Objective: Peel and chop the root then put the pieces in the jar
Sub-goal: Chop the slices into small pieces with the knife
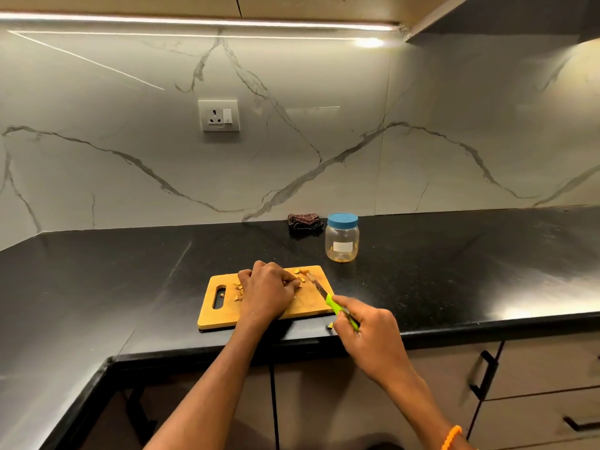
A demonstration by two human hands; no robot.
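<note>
A wooden cutting board (224, 311) lies near the counter's front edge. My left hand (268, 292) rests on it, fingers pinched on a small piece of root that is mostly hidden. Yellow-brown root pieces and peel (300, 272) lie scattered around that hand. My right hand (368, 329) grips a knife (339, 308) by its green handle, the blade lying on the board with its tip near my left fingertips. A clear plastic jar (342, 238) with a blue lid on stands behind the board to the right; a few pieces lie at its bottom.
A folded dark cloth (303, 222) lies by the wall, left of the jar. A small scrap (330, 326) sits at the counter's front edge beside my right hand. A wall socket (219, 115) is on the marble backsplash. Drawers with black handles (483, 375) are below right.
</note>
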